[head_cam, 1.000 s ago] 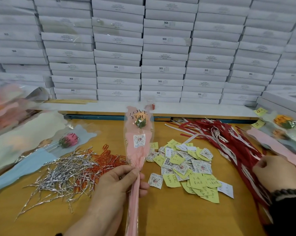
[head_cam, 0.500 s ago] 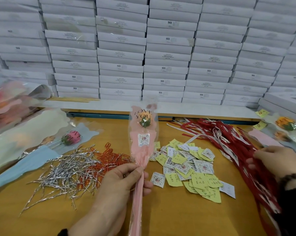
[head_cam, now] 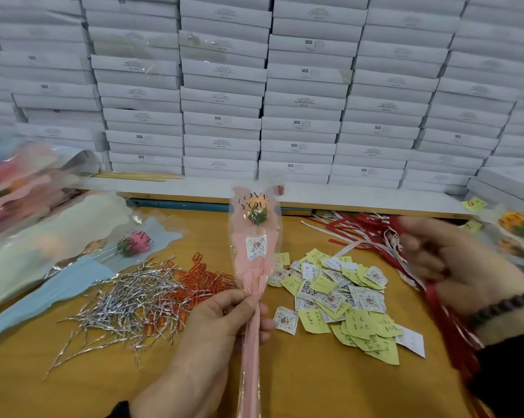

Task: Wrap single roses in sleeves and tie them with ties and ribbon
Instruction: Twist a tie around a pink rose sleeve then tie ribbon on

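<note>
The left hand [head_cam: 221,319] grips a wrapped rose [head_cam: 257,217] at the gathered neck of its pink sleeve [head_cam: 254,267], fingers and thumb curled round it, holding it upright over the wooden table [head_cam: 315,384]. The sleeve's clear top reads "LOVE YOU", and a small square sticker [head_cam: 256,246] sits on its front below the bloom.

To the right of the sleeve lies a heap of yellow notes and stickers [head_cam: 342,300], and beyond that a bundle of red ribbons [head_cam: 384,242]. The right hand [head_cam: 462,267] is at those ribbons, well apart from the rose; red strands [head_cam: 435,292] run under its palm (motion blur hides whether its fingers actually pinch any).

Left of the sleeve, silver twist ties [head_cam: 131,300] and orange clips [head_cam: 200,282] are scattered, with another rose [head_cam: 135,244] lying on a blue sleeve [head_cam: 73,282] further left. Stacked white boxes [head_cam: 284,95] stand behind.
</note>
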### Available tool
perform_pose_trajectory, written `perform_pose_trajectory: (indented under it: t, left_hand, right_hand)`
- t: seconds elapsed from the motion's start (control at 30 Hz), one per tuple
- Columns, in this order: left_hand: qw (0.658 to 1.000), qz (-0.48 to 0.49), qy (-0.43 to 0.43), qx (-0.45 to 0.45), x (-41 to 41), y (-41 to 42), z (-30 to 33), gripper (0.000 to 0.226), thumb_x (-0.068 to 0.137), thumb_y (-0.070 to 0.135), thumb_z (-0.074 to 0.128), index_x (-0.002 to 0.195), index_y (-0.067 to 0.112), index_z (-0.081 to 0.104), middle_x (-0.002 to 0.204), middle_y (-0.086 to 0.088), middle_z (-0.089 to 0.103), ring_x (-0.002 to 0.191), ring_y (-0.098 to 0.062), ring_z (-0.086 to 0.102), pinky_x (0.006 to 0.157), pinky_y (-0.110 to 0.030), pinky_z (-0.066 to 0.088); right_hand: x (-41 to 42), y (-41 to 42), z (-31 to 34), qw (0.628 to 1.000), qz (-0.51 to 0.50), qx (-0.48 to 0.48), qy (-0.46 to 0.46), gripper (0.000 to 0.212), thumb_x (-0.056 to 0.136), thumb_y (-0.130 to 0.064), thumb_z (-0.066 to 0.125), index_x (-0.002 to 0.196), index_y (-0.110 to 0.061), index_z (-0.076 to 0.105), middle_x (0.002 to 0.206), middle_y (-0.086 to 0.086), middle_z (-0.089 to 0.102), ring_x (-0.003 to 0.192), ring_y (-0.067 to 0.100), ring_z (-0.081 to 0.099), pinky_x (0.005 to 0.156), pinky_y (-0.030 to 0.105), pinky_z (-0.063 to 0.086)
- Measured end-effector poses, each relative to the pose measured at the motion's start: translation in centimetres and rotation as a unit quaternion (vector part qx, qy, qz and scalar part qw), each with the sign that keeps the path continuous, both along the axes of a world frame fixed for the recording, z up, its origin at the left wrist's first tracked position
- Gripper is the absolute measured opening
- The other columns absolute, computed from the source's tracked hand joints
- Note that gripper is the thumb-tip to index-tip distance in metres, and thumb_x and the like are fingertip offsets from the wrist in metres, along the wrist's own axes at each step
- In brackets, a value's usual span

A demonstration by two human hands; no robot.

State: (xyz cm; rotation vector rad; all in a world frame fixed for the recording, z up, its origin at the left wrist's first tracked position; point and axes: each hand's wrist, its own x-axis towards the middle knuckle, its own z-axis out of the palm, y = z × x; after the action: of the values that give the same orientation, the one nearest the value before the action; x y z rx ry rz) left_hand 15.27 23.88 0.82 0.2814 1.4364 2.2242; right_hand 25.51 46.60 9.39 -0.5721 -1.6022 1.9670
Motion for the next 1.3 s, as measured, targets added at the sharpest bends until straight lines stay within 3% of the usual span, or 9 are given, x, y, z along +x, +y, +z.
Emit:
perform_pose_trajectory:
  t: [0.1, 0.17, 0.33, 0.6, 0.7, 0.8, 0.97, 1.07, 1.3]
  left_hand:
    - [1.0, 0.002, -0.003, 0.01, 0.0, -0.1, 0.1, 0.007, 0.084, -0.003, 0.056, 0.081, -0.004, 0.062, 0.065, -0.016, 0.065, 0.052, -0.022, 0.065, 0.043, -0.024, 0.052]
    - [1.0, 0.001, -0.003, 0.019, 0.0, -0.1, 0.1, 0.01, 0.085, -0.004, 0.055, 0.078, -0.002, 0.062, 0.066, -0.016, 0.066, 0.052, -0.022, 0.065, 0.043, -0.024, 0.052]
    - [0.999, -0.049, -0.007, 0.022, 0.1, 0.1, 0.2, 0.015, 0.076, -0.001, 0.059, 0.089, -0.007, 0.059, 0.069, -0.022, 0.065, 0.053, -0.024, 0.066, 0.044, -0.025, 0.053]
    - [0.996, -0.091, 0.01, 0.015, 0.2, 0.1, 0.3, 0.018, 0.067, 0.002, 0.061, 0.083, -0.005, 0.062, 0.07, -0.023, 0.064, 0.052, -0.023, 0.065, 0.043, -0.025, 0.052]
    - [0.994, -0.108, 0.011, 0.021, 0.3, 0.0, 0.4, 0.005, 0.068, 0.002, 0.061, 0.071, 0.001, 0.066, 0.066, -0.025, 0.062, 0.052, -0.025, 0.065, 0.044, -0.025, 0.053]
    - [0.993, -0.111, 0.019, 0.02, 0.4, 0.1, 0.2, 0.014, 0.071, 0.001, 0.059, 0.062, 0.007, 0.069, 0.064, -0.023, 0.063, 0.054, -0.025, 0.066, 0.045, -0.025, 0.053]
    - [0.997, -0.077, 0.023, 0.007, 0.5, 0.3, 0.1, 0.007, 0.066, 0.003, 0.061, 0.07, 0.002, 0.067, 0.063, -0.019, 0.063, 0.053, -0.023, 0.066, 0.043, -0.024, 0.052]
    - [0.997, -0.077, 0.018, 0.009, 0.4, 0.3, 0.0, 0.017, 0.066, 0.003, 0.061, 0.081, -0.005, 0.063, 0.063, -0.018, 0.062, 0.05, -0.022, 0.063, 0.043, -0.025, 0.052]
    - [0.996, -0.083, -0.005, 0.012, 0.2, 0.2, 0.1, 0.018, 0.068, 0.002, 0.061, 0.083, -0.006, 0.066, 0.068, -0.029, 0.063, 0.052, -0.024, 0.065, 0.043, -0.024, 0.052]
  right_hand:
    - [-1.6, -4.5, -1.9, 0.984, 0.109, 0.094, -0.101, 0.01, 0.078, -0.013, 0.062, 0.08, -0.004, 0.064, 0.046, 0.0, 0.046, 0.031, 0.005, 0.027, 0.029, 0.014, 0.021]
    - [-2.5, -6.9, -3.4, 0.968, 0.148, 0.141, -0.148, 0.007, 0.085, -0.008, 0.06, 0.081, -0.005, 0.064, 0.045, -0.001, 0.045, 0.032, 0.006, 0.029, 0.031, 0.014, 0.022]
    - [-4.0, -9.8, -5.5, 0.952, 0.204, 0.17, -0.15, 0.012, 0.089, -0.001, 0.055, 0.079, -0.005, 0.061, 0.036, -0.008, 0.045, 0.029, -0.001, 0.036, 0.034, 0.008, 0.027]
    - [-3.9, -9.7, -5.7, 0.95, 0.227, 0.177, -0.123, 0.01, 0.086, 0.002, 0.058, 0.079, -0.001, 0.063, 0.042, -0.009, 0.052, 0.036, -0.001, 0.042, 0.041, 0.009, 0.032]
    - [-3.7, -9.5, -5.8, 0.95, 0.228, 0.177, -0.123, 0.015, 0.086, 0.001, 0.059, 0.073, -0.005, 0.062, 0.039, -0.011, 0.051, 0.036, -0.002, 0.043, 0.041, 0.008, 0.033]
    - [-4.0, -9.6, -6.4, 0.961, 0.184, 0.167, -0.124, 0.014, 0.087, 0.001, 0.057, 0.075, -0.004, 0.062, 0.039, -0.01, 0.051, 0.035, -0.002, 0.042, 0.04, 0.009, 0.033]
    - [-4.5, -9.7, -7.0, 0.966, 0.14, 0.174, -0.129, 0.016, 0.088, -0.003, 0.056, 0.074, -0.009, 0.063, 0.036, -0.009, 0.046, 0.032, -0.001, 0.04, 0.038, 0.01, 0.031]
    - [-4.5, -9.8, -6.8, 0.968, 0.14, 0.174, -0.116, 0.017, 0.088, -0.004, 0.056, 0.073, -0.009, 0.062, 0.035, -0.009, 0.046, 0.031, -0.002, 0.039, 0.038, 0.009, 0.03]
    - [-4.3, -10.4, -6.9, 0.973, 0.177, 0.119, -0.094, 0.013, 0.087, 0.001, 0.057, 0.078, -0.003, 0.066, 0.045, -0.004, 0.053, 0.037, 0.0, 0.044, 0.04, 0.009, 0.034]
